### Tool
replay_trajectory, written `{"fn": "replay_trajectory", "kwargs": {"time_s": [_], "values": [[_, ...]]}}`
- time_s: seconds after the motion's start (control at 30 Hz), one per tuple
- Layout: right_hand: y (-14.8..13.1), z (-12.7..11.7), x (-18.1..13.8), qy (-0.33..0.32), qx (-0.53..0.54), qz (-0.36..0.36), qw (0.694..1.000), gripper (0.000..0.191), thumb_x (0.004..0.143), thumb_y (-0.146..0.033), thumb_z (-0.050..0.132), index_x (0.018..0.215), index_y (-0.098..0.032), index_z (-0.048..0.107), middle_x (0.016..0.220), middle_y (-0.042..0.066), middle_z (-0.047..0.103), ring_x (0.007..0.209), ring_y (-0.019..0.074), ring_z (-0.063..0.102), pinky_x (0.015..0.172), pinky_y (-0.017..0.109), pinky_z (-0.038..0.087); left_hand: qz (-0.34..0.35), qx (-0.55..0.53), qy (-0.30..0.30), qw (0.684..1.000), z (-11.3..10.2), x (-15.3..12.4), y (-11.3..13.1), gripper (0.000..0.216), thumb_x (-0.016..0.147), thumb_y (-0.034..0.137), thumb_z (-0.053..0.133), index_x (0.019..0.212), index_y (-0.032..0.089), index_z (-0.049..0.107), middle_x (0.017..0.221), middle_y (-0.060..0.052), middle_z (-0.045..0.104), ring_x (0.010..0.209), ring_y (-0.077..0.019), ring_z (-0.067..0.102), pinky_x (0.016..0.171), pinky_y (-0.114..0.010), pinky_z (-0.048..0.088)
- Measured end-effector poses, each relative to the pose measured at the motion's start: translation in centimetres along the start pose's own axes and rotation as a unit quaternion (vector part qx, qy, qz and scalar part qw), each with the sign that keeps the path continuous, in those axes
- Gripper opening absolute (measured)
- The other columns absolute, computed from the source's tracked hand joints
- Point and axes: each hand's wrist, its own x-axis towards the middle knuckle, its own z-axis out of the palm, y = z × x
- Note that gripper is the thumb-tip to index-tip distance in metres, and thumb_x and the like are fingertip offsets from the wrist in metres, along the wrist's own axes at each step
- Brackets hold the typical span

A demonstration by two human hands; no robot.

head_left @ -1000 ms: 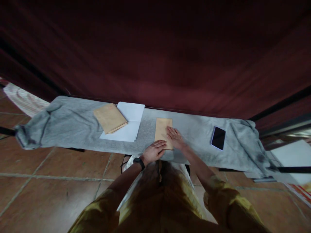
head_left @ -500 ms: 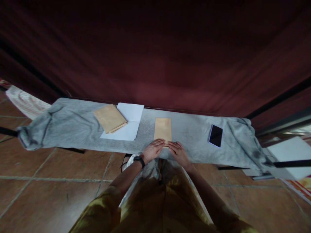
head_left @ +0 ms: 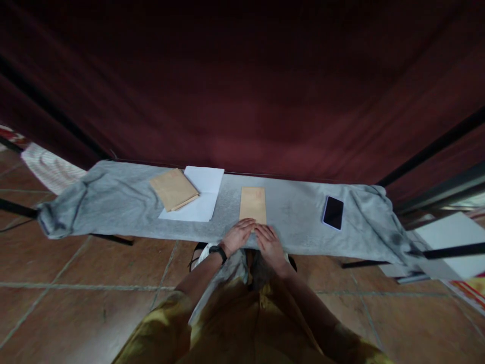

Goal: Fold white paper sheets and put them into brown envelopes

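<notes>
A brown envelope (head_left: 253, 203) lies flat on a grey cloth (head_left: 113, 207) that covers a narrow table. My left hand (head_left: 237, 235), with a dark band on its wrist, rests flat on the envelope's near edge, fingers stretched out. Beside it, my right hand (head_left: 269, 242) lies flat at the same edge, fingers apart and touching the envelope's near right corner. Neither hand holds anything.
A stack of brown envelopes (head_left: 173, 189) lies on white paper sheets (head_left: 200, 194) to the left. A dark phone (head_left: 333, 213) rests on the cloth at the right. A dark red curtain (head_left: 242, 91) hangs behind. The floor is brown tile (head_left: 76, 283). White boards (head_left: 449, 237) lie at the right.
My right hand has slid from the envelope's right side down to its near edge, beside the left hand. Both hands have drawn a little toward me. The view shifted slightly.
</notes>
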Motion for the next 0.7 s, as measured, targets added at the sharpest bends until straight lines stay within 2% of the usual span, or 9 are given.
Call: {"fn": "replay_trajectory", "kwargs": {"time_s": [0.1, 0.2, 0.37, 0.43, 0.57, 0.7], "values": [[-1.1, 0.4, -1.0, -0.001, -0.043, -0.003, 0.999, 0.046, 0.103, -0.027, 0.042, 0.147, -0.016, 0.05, 0.152, 0.011, 0.052, 0.142, 0.0222, 0.045, 0.122, 0.046, 0.029, -0.011, 0.016, -0.005, 1.0, 0.0, 0.1, 0.3, 0.041, 0.096, 0.011, 0.043, 0.131, 0.02, 0.062, 0.138, -0.008, 0.063, 0.133, -0.018, 0.054, 0.115, -0.04, 0.045], [-1.4, 0.8, -1.5, 0.011, -0.067, 0.012, 0.998, 0.048, 0.103, -0.029, 0.043, 0.148, -0.014, 0.048, 0.155, 0.012, 0.047, 0.144, 0.0236, 0.042, 0.122, 0.047, 0.028, -0.046, 0.049, -0.009, 0.998, 0.4, 1.0, 1.0, 0.038, 0.098, 0.016, 0.044, 0.131, 0.02, 0.062, 0.137, -0.007, 0.064, 0.132, -0.0186, 0.054, 0.116, -0.039, 0.043], [-1.0, 1.3, -1.4, -0.007, -0.07, 0.035, 0.997, 0.04, 0.103, -0.034, 0.046, 0.135, -0.015, 0.061, 0.143, 0.013, 0.061, 0.142, 0.0244, 0.045, 0.122, 0.047, 0.028, -0.095, 0.114, -0.035, 0.988, 2.1, 4.5, 1.4, 0.045, 0.104, 0.032, 0.035, 0.144, 0.019, 0.052, 0.155, -0.009, 0.048, 0.146, -0.0224, 0.039, 0.122, -0.045, 0.03], [-1.0, 1.4, -1.4, -0.009, -0.064, 0.038, 0.997, 0.039, 0.103, -0.036, 0.047, 0.134, -0.017, 0.062, 0.141, 0.012, 0.062, 0.141, 0.0245, 0.046, 0.122, 0.047, 0.029, -0.107, 0.128, -0.047, 0.985, 2.7, 6.2, 1.0, 0.05, 0.105, 0.037, 0.033, 0.15, 0.019, 0.044, 0.16, -0.009, 0.041, 0.151, -0.0239, 0.03, 0.124, -0.049, 0.024], [-1.1, 1.5, -1.4, 0.016, -0.053, 0.026, 0.998, 0.044, 0.103, -0.032, 0.046, 0.145, -0.018, 0.052, 0.148, 0.011, 0.056, 0.142, 0.0243, 0.045, 0.121, 0.047, 0.03, -0.123, 0.125, -0.064, 0.982, 3.4, 9.4, -0.7, 0.057, 0.104, 0.043, 0.031, 0.155, 0.018, 0.037, 0.162, -0.011, 0.035, 0.153, -0.0265, 0.024, 0.124, -0.056, 0.018], [-1.0, 1.6, -1.5, 0.037, -0.046, 0.015, 0.998, 0.05, 0.103, -0.031, 0.043, 0.152, -0.021, 0.042, 0.15, 0.011, 0.054, 0.142, 0.0238, 0.045, 0.119, 0.048, 0.033, -0.14, 0.13, -0.045, 0.981, 3.8, 12.0, -2.2, 0.062, 0.103, 0.046, 0.032, 0.156, 0.015, 0.034, 0.162, -0.015, 0.035, 0.154, -0.0286, 0.022, 0.124, -0.059, 0.014]]}}
